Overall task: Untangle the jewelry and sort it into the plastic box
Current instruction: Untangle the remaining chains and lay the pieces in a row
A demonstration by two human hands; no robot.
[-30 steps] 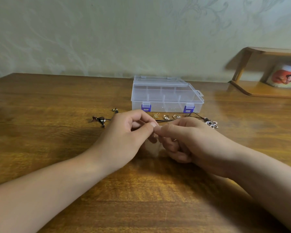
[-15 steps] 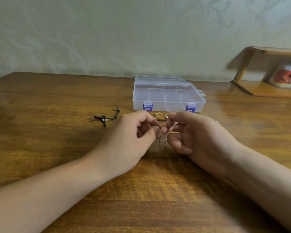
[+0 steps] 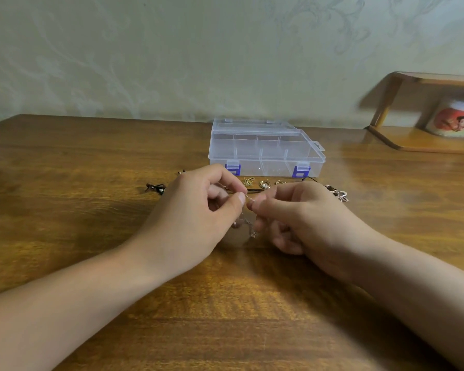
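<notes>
Left hand (image 3: pixel 198 210): thumb and forefinger pinch one end of a thin chain (image 3: pixel 248 223), other fingers curled. Right hand (image 3: pixel 300 218): fingertips pinch the same chain just beside the left thumb; remaining fingers curled under. The chain runs taut between the two pinches, then hangs in a small loose tangle below them, above the wooden surface (image 3: pixel 65 210).

Plastic box (image 3: pixel 265 148): clear, blue latches on the front, lid down, divided compartments visible through it. Sits behind the hands, near the wall.

Between box and hands, on the surface: a small gold chain clump (image 3: pixel 249 180), gold rings (image 3: pixel 265 184), a black cord (image 3: pixel 257 190) running sideways behind the fingers. Black beaded piece (image 3: pixel 156 187) lies left of the left hand. Silver pendant cluster (image 3: pixel 339 194) lies right of the right hand.

Far right: wooden shelf (image 3: pixel 426 143) with a printed mug (image 3: pixel 456 119), blurred.
</notes>
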